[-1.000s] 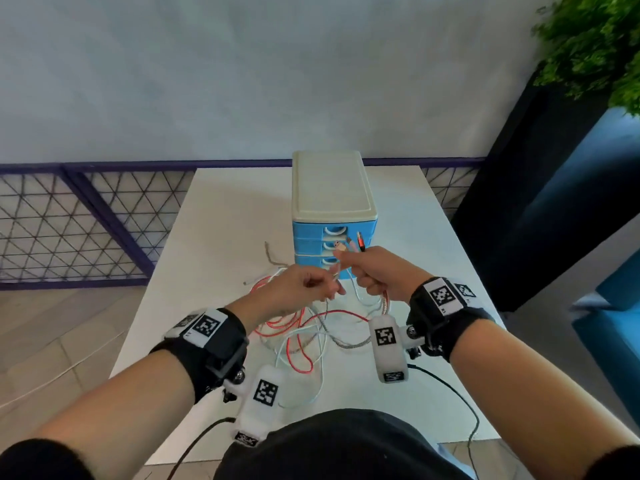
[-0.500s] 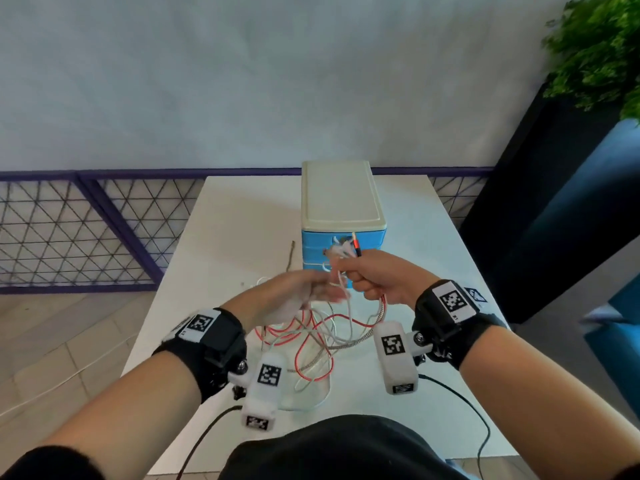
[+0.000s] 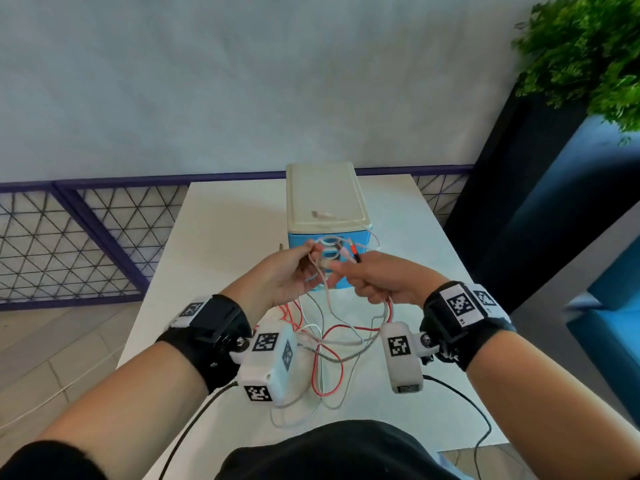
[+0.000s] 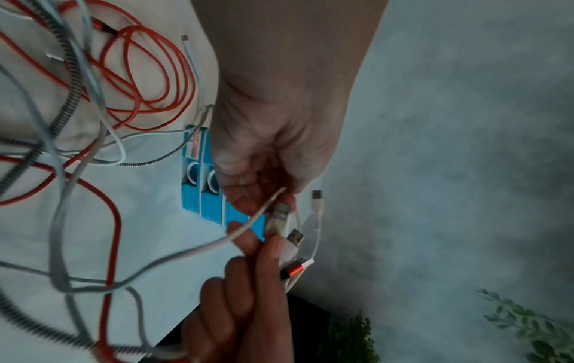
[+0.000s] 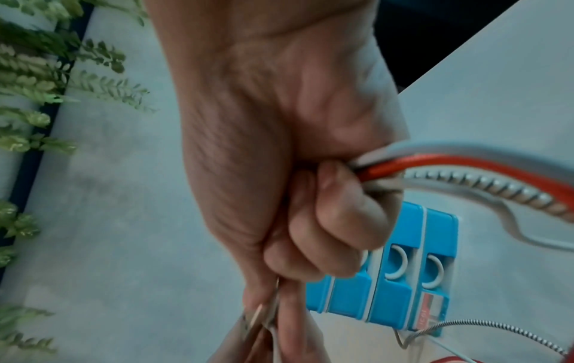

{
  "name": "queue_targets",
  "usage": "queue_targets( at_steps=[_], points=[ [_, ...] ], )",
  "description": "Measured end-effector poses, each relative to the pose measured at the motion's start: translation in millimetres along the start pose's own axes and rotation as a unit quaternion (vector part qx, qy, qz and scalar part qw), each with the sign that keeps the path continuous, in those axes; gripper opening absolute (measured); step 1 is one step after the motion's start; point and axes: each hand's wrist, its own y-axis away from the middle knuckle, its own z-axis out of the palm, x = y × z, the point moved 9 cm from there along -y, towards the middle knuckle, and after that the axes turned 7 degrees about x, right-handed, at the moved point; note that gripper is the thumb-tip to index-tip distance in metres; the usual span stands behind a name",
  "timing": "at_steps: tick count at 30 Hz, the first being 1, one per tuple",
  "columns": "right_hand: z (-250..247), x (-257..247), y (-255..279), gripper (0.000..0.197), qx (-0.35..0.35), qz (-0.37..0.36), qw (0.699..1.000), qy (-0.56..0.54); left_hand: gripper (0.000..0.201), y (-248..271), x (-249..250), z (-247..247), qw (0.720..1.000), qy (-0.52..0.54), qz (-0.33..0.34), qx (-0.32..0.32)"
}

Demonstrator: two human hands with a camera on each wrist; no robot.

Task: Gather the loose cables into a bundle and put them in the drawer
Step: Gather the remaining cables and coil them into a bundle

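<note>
While the gathering is clearly under way, we judge the task well short of finished. Our right hand [image 3: 384, 278] is clenched around several cable ends together: a red cord, a white cord and a silver spiral-wrapped cord run out of the fist in the right wrist view, and their plugs stick up past the knuckles. Our left hand [image 3: 287, 277] pinches another white cable end [image 4: 279, 217] between thumb and fingertips and holds it right against the right hand's plugs, both hands raised just in front of the drawers.

The loose red, white and grey cables [image 3: 325, 348] hang down from the hands in open loops; the lower loops reach the near part of the white table [image 3: 221, 237], between our wrists. One thin white cable with a plug [image 3: 323, 214] lies apart on the cream lid of the small blue plastic drawer unit [image 3: 327, 199], which stands at the far middle of the table.

So the ends are collected, as far as we can see, but the lengths are not yet coiled into a bundle. All the blue drawers [image 5: 391, 282] we can see look closed, so one must yet be opened and the bundle put in.
</note>
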Motion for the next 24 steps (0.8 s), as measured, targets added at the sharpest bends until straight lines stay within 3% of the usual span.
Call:
queue_targets(
  at_steps=[5,9,11,14,17,20,24],
  points=[
    [-5.4,-10.3,-9.5,0.030,0.077,-0.066,0.989,-0.111,0.027,12.6,34.3,-10.4,0.989,-0.042,0.133,0.058],
    [-32.4,-8.9,-11.1,0.029,0.209,-0.065,0.947,-0.236,0.028,20.4,48.7,-25.2,0.972,-0.064,0.200,0.104],
    [-49.5,-15.2,-6.2,0.025,0.294,-0.090,0.935,-0.178,0.027,23.6,50.3,-28.1,0.969,-0.071,0.210,0.106],
    [-60.9,-42.2,4.5,0.017,0.376,-0.170,0.911,0.000,0.027,25.2,50.3,-27.4,0.967,-0.094,0.216,0.098],
    [-52.3,-65.5,4.4,0.013,0.355,-0.212,0.904,0.107,0.029,27.0,49.9,-22.0,0.964,-0.137,0.214,0.076],
    [-39.0,-69.0,-6.5,0.021,0.313,-0.188,0.904,0.222,0.032,30.1,50.2,-15.3,0.960,-0.169,0.216,0.047],
    [-46.0,-70.4,-3.7,0.035,0.327,-0.206,0.905,0.174,0.030,24.8,46.5,-16.1,0.963,-0.177,0.202,0.013]
  ],
)
